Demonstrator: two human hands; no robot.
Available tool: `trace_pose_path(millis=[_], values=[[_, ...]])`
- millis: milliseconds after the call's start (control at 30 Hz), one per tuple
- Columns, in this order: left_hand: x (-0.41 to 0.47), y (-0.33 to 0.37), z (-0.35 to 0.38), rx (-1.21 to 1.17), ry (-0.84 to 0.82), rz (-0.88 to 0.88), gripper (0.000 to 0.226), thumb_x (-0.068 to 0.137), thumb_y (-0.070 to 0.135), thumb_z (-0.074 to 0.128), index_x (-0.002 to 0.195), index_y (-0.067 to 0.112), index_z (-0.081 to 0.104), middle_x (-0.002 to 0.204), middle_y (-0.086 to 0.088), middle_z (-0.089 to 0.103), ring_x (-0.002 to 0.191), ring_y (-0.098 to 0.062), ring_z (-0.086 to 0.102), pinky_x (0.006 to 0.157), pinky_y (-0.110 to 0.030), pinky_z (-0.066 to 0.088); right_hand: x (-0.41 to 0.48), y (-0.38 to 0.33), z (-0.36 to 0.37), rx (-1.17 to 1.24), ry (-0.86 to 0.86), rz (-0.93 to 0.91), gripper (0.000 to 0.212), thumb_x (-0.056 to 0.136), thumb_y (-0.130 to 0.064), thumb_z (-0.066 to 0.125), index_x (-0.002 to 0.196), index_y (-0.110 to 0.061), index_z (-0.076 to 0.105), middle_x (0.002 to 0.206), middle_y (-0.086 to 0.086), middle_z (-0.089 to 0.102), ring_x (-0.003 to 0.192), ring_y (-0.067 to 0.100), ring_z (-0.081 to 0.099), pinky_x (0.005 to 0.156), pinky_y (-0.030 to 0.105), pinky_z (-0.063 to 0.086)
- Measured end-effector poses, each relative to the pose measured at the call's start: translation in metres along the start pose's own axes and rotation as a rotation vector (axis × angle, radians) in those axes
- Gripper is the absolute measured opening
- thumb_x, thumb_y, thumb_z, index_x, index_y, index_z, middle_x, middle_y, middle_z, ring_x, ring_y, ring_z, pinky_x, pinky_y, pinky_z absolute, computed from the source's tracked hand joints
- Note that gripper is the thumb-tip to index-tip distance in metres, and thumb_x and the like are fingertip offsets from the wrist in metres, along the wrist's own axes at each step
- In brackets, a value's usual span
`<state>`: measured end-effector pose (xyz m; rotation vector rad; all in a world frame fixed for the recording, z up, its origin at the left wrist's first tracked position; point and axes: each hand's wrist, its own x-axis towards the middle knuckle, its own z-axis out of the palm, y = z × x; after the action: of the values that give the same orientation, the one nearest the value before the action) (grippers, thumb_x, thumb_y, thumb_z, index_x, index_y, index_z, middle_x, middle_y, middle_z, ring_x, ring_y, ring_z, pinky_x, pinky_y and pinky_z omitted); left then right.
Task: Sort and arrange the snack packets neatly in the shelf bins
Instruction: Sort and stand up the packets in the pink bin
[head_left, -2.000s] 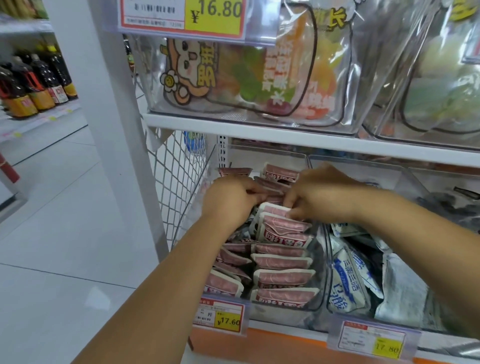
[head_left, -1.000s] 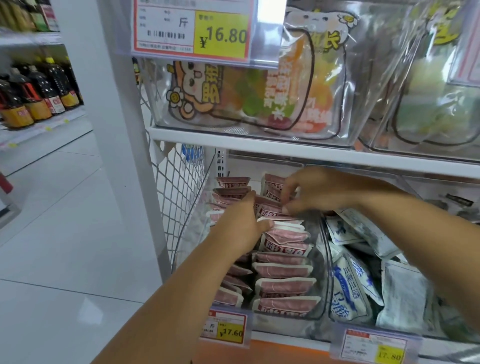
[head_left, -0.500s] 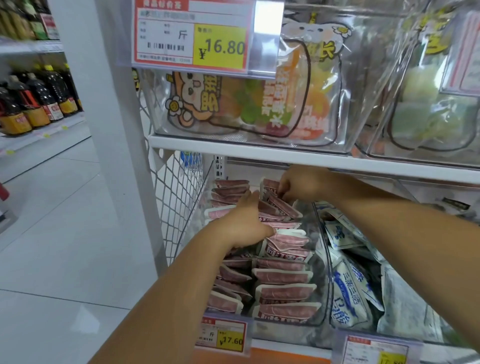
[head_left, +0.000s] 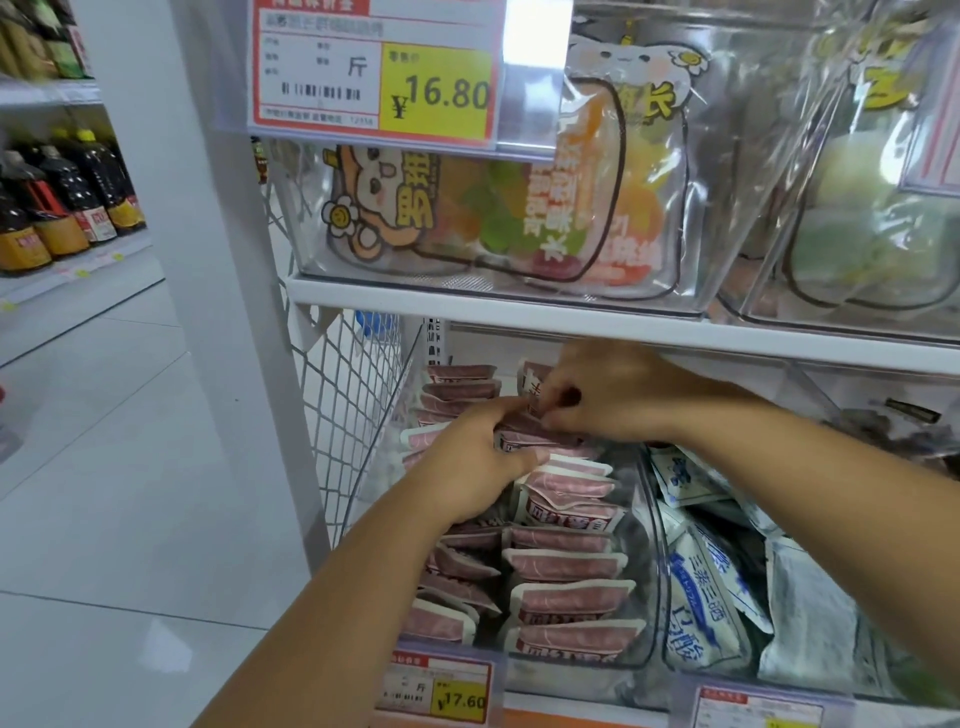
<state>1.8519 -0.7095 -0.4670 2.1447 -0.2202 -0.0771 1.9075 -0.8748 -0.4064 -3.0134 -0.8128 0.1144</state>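
White metal shelf board (head_left: 519, 304), flat and smooth. On it an upper clear bin (head_left: 311, 260) of rigid plastic holds glossy cartoon pouches (head_left: 519, 208). Below, a clear plastic bin (head_left: 647, 571) with a curved front wall holds pink packets (head_left: 566, 566): flat, white-edged, stacked in two rows. The next bin to the right holds crumpled blue-white sachets (head_left: 701, 613). Left hand (head_left: 478, 467): fingers curled, gripping pink packets mid-bin. Right hand (head_left: 608, 395) pinches one packet at the bin's back. Yellow price tag (head_left: 460, 701) at the front.
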Motion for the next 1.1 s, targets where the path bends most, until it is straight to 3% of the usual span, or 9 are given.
trace_pose_path(millis=[200, 300, 467, 533, 633, 700, 867, 967, 1100], values=[[-0.001, -0.003, -0.011, 0.018, 0.055, -0.047, 0.059, 0.089, 0.039, 0.064, 0.143, 0.029, 0.042, 0.145, 0.008, 0.046, 0.125, -0.009, 0.046, 0.097, -0.023, 0.036, 0.019, -0.010, 0.009, -0.132, -0.025, 0.004, 0.039, 0.097, -0.057, 0.035, 0.094, -0.032, 0.064, 0.074, -0.010, 0.041, 0.090, 0.014, 0.051, 0.084, 0.036, 0.043], [0.000, -0.006, -0.011, 0.054, 0.051, -0.064, 0.062, 0.089, 0.029, 0.066, 0.144, 0.028, 0.040, 0.145, 0.006, 0.046, 0.123, -0.013, 0.049, 0.089, -0.020, 0.037, 0.025, -0.013, 0.016, -0.233, 0.002, 0.022, 0.042, 0.093, -0.059, 0.038, 0.082, -0.028, 0.062, 0.069, -0.010, 0.043, 0.085, 0.016, 0.052, 0.079, 0.035, 0.038], [0.003, -0.008, -0.009, 0.005, 0.038, -0.070, 0.065, 0.087, 0.030, 0.069, 0.144, 0.026, 0.041, 0.142, 0.009, 0.049, 0.122, -0.012, 0.051, 0.090, -0.020, 0.039, 0.024, -0.007, 0.019, -0.289, 0.042, -0.029, 0.019, 0.093, -0.015, 0.048, 0.075, -0.019, 0.053, 0.079, 0.000, 0.054, 0.072, 0.017, 0.054, 0.065, 0.030, 0.044], [0.004, -0.009, -0.009, -0.024, 0.015, -0.085, 0.066, 0.088, 0.034, 0.067, 0.147, 0.029, 0.036, 0.147, 0.005, 0.044, 0.120, -0.012, 0.052, 0.093, -0.021, 0.042, 0.021, 0.003, 0.011, -0.231, -0.016, 0.013, 0.024, 0.096, -0.013, 0.040, 0.078, -0.020, 0.054, 0.081, 0.006, 0.057, 0.074, 0.022, 0.058, 0.064, 0.031, 0.044], [0.006, -0.003, -0.005, 0.032, -0.019, -0.090, 0.060, 0.096, 0.033, 0.056, 0.149, 0.032, 0.028, 0.151, 0.003, 0.038, 0.085, -0.001, 0.053, 0.067, -0.011, 0.041, 0.018, 0.010, 0.005, -0.241, -0.079, 0.027, 0.024, 0.096, -0.010, 0.038, 0.089, -0.013, 0.061, 0.095, 0.015, 0.062, 0.091, 0.031, 0.064, 0.066, 0.035, 0.046], [0.006, 0.000, -0.001, 0.043, -0.034, -0.072, 0.051, 0.099, 0.032, 0.049, 0.147, 0.034, 0.032, 0.147, 0.004, 0.043, 0.096, -0.005, 0.052, 0.074, -0.017, 0.041, 0.020, 0.005, 0.009, -0.347, -0.114, 0.024, 0.021, 0.095, -0.008, 0.040, 0.088, -0.011, 0.059, 0.082, 0.009, 0.056, 0.082, 0.024, 0.062, 0.062, 0.030, 0.042], [0.006, -0.007, 0.004, -0.093, -0.090, -0.125, 0.044, 0.101, 0.035, 0.045, 0.144, 0.035, 0.038, 0.148, 0.008, 0.041, 0.136, -0.014, 0.037, 0.106, -0.025, 0.029, 0.025, 0.003, 0.012, -0.378, -0.138, -0.019, 0.015, 0.094, -0.022, 0.055, 0.098, -0.014, 0.066, 0.090, 0.001, 0.061, 0.077, 0.017, 0.058, 0.061, 0.025, 0.040], [0.005, -0.011, 0.006, -0.179, -0.113, -0.153, 0.043, 0.102, 0.033, 0.044, 0.144, 0.034, 0.039, 0.148, 0.009, 0.042, 0.135, -0.012, 0.037, 0.109, -0.028, 0.029, 0.016, 0.005, 0.005, -0.191, -0.201, -0.050, 0.024, 0.095, -0.040, 0.050, 0.086, -0.025, 0.066, 0.085, -0.002, 0.062, 0.081, 0.016, 0.058, 0.066, 0.028, 0.038], [-0.004, -0.001, 0.000, -0.189, -0.090, -0.161, 0.042, 0.102, 0.035, 0.043, 0.144, 0.036, 0.040, 0.145, 0.009, 0.045, 0.130, -0.011, 0.042, 0.107, -0.029, 0.032, 0.013, -0.006, 0.009, -0.359, -0.208, -0.027, 0.042, 0.100, -0.046, 0.034, 0.086, -0.020, 0.063, 0.069, -0.006, 0.046, 0.081, 0.016, 0.043, 0.074, 0.027, 0.029]])
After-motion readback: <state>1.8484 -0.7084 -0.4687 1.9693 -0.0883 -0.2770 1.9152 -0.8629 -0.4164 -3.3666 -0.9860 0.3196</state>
